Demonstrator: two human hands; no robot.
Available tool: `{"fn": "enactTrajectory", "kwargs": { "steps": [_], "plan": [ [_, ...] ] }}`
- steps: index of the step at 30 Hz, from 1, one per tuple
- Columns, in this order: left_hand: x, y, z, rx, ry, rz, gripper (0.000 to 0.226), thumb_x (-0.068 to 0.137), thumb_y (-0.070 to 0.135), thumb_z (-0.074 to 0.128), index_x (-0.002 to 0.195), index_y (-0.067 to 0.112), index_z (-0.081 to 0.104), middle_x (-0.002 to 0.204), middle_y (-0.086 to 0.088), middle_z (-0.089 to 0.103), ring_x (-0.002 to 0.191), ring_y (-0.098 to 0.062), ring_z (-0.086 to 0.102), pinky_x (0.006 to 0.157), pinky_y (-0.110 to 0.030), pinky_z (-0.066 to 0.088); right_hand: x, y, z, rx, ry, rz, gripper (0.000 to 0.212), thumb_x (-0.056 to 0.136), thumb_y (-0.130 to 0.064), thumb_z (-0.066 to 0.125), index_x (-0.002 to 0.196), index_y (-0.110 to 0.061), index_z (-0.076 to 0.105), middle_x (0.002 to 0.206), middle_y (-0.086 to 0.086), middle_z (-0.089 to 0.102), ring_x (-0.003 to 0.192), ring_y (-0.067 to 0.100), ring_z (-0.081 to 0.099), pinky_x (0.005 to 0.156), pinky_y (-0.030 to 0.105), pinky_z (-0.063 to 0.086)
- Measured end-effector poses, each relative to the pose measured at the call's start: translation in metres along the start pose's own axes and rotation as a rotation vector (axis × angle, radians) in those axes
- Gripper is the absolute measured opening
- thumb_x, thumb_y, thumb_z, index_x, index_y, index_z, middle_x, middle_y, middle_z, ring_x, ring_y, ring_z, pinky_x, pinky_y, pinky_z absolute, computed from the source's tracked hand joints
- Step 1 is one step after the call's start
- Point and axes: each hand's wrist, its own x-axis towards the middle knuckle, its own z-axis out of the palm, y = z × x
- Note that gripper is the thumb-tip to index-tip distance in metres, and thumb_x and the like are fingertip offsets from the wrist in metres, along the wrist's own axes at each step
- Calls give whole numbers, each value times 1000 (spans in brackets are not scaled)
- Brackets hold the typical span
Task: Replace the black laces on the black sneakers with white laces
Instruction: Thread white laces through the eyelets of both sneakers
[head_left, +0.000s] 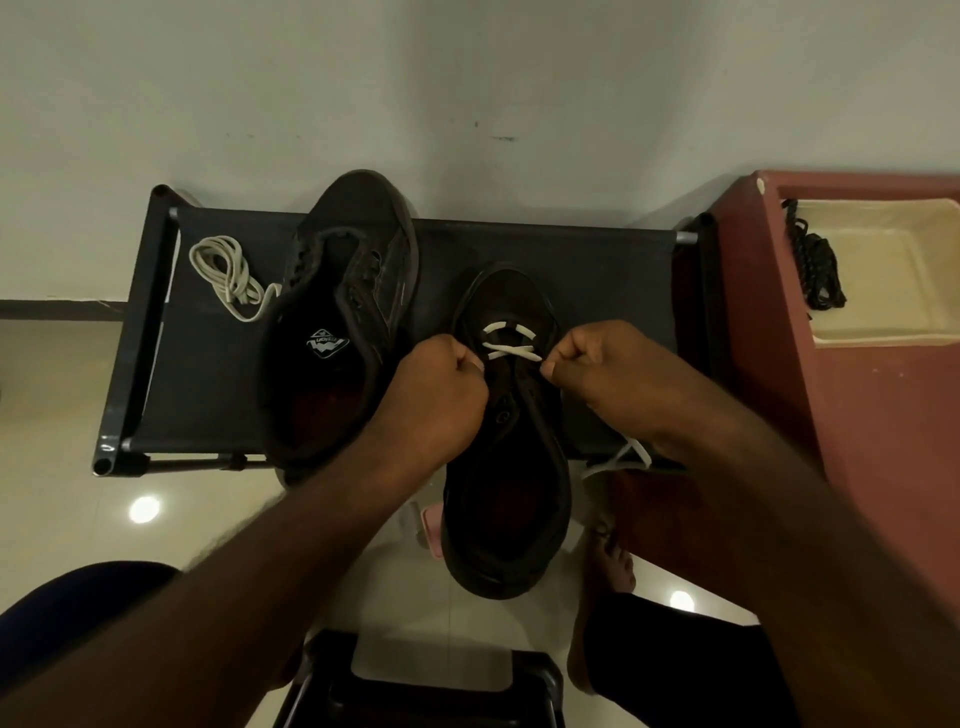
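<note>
Dark rack (218, 364) by white wall (467, 78); L hand (434, 400), R hand (608, 374) pinch white lace (511, 351) on sneaker (506, 467)

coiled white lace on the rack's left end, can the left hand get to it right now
Probably, but not freely: the left hand pinches the threaded white lace, and the other black sneaker lies between it and the coiled white lace.

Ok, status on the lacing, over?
Left hand and right hand each pinch the white lace. Toe-end rows threaded on near sneaker. Spare lace coiled by the other sneaker. Nothing blocking.
</note>
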Motion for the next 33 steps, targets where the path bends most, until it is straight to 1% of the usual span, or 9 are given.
{"fn": "enactTrajectory", "kwargs": {
  "steps": [7,10,12,15,20,23,26,28,33],
  "plan": [
    [-3,0,-1,-96,-17,-21,21,101,14,46,87,14,63,66,-1,53,61,-12,51,62,-30,45,-2,1,0,27,-32,0,12,100,-18,55,94,-16,65,60,-4,59,43,-3,48,49,21,38],
    [-3,-2,-1,-93,12,27,16,99,16,50,91,14,63,68,-2,58,59,-11,53,57,-30,46,-1,1,5,38,43,-11,13,98,-16,58,88,-15,66,63,-1,66,49,2,56,51,20,44],
    [-3,-1,-1,-65,31,43,13,98,21,54,89,17,63,68,-1,61,57,-10,56,51,-26,45,0,0,7,5,90,-24,14,96,-19,61,84,-15,68,66,-1,65,49,-3,52,51,16,42],
    [-2,0,1,-5,34,41,18,96,31,59,86,17,64,73,-1,65,66,-11,63,55,-25,49,2,-1,9,-7,119,-32,23,97,-25,63,81,-10,67,64,3,60,46,-2,48,46,9,38],
    [-2,2,1,-94,-10,-27,29,101,19,51,96,-5,65,75,-15,59,68,-23,59,62,-28,48,1,-2,8,7,75,-15,19,100,-19,57,84,-13,66,59,-1,56,42,-3,47,45,12,36],
    [-2,0,1,-204,-41,-96,29,101,13,46,101,-11,64,63,-8,46,50,-13,44,43,-20,38,0,-2,5,26,41,-5,20,100,-16,55,84,-16,66,60,-3,56,43,-4,48,47,14,36],
    [-5,2,0,-290,-45,-131,23,100,13,48,91,1,65,55,4,49,38,-1,44,36,-14,34,0,-1,6,42,66,-8,19,99,-17,57,84,-18,68,60,-6,58,46,-6,51,48,12,38],
    [-8,7,-3,-365,-54,-137,15,100,14,50,92,12,63,58,4,51,39,-1,45,38,-16,35,-1,-1,6,92,92,6,17,97,-19,60,83,-17,69,57,-8,57,45,-5,51,46,12,37],
    [-18,32,-32,-513,8,25,12,99,12,52,107,13,62,69,1,59,59,-8,56,58,-23,49,-13,-19,-10,446,87,47,10,98,-18,59,94,-16,68,59,-7,58,48,5,48,44,19,37]
  ]
}}
